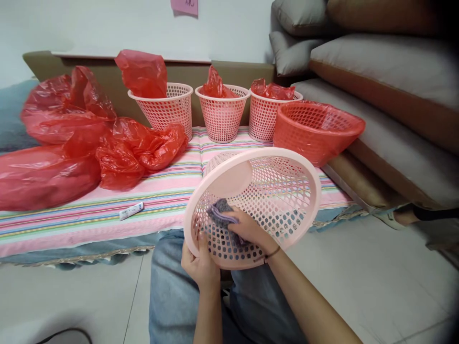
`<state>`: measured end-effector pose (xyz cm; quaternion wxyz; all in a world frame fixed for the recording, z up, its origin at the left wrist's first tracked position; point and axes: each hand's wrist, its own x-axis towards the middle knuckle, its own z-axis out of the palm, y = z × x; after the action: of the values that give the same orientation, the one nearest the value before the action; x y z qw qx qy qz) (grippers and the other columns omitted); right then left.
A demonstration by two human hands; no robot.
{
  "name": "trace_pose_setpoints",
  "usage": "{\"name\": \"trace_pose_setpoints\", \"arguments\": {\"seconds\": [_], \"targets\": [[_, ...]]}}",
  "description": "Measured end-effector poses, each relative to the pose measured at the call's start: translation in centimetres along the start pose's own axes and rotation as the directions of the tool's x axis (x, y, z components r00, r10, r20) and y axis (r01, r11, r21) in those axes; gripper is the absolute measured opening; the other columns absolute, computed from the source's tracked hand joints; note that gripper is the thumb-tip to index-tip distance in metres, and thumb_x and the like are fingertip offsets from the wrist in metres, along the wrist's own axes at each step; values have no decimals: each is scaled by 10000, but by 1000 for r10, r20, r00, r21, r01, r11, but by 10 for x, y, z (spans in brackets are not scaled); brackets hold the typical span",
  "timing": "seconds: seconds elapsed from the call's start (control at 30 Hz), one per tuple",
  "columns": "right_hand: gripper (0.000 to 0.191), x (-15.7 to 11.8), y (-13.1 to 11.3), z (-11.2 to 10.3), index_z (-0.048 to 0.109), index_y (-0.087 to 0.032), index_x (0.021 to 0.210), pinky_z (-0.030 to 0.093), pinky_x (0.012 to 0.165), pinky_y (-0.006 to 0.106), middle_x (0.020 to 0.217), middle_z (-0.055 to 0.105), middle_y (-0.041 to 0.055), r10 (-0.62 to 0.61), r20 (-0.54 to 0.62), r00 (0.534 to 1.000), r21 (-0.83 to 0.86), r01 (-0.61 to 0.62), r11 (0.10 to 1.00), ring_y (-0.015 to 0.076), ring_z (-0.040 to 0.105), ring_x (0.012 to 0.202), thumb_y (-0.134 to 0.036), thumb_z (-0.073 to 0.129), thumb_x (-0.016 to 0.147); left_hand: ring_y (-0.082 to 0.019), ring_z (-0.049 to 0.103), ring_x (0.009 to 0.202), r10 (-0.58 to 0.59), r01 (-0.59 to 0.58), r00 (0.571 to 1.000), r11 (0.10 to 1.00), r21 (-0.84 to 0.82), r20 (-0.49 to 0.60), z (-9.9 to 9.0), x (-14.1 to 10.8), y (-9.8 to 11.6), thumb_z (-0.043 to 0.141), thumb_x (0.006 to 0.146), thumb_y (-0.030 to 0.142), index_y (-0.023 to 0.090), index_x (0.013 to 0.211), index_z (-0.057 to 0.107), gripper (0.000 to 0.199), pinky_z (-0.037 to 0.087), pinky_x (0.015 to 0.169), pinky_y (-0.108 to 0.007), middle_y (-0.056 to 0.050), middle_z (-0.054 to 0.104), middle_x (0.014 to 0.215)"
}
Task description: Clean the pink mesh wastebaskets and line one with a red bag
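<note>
A pale pink perforated plastic basket (314, 191) lies tilted over my knees, its wide mouth facing me. My left hand (202, 263) grips the rim at the lower left, thumb inside and fingers around the outside. Inside the basket, my right hand (247, 227) is closed on a grey cloth (223, 216) with purple edging, which touches the perforated wall. The cloth is bunched, and part of it is hidden under the fingers.
On the striped seat cover (168, 200) stand three similar pink baskets (223, 119) with red bags in them. A basket wrapped in red plastic (315, 138) is at right, beside stacked cushions (387, 67). Crumpled red bags (68, 129) and a small white remote-like object (131, 211) lie left.
</note>
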<state>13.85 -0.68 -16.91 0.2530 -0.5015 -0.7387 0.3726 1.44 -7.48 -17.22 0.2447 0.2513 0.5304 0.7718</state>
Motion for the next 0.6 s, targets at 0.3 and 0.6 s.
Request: {"name": "trace_pose_setpoints", "arguments": {"seconds": [0.3, 0.6], "targets": [[619, -100, -42, -6, 733, -290, 1210, 380, 1123, 390, 1360, 616, 24, -91, 203, 975, 394, 4, 919, 239, 567, 1246, -77, 543, 661, -277, 708, 1092, 39, -42, 995, 999, 34, 89, -9, 13, 6, 753, 821, 340, 158, 1109, 748, 340, 545, 1005, -417, -119, 750, 1156], [557, 1, -28, -47, 679, -224, 1296, 435, 1056, 380, 1280, 640, 91, -68, -255, 964, -156, 28, 987, 258, 580, 1174, -86, 536, 775, -265, 711, 1070, 173, -189, 971, 978, 89, 163, -20, 22, 21, 760, 814, 305, 212, 1061, 773, 264, 528, 1023, -428, -66, 774, 1080]]}}
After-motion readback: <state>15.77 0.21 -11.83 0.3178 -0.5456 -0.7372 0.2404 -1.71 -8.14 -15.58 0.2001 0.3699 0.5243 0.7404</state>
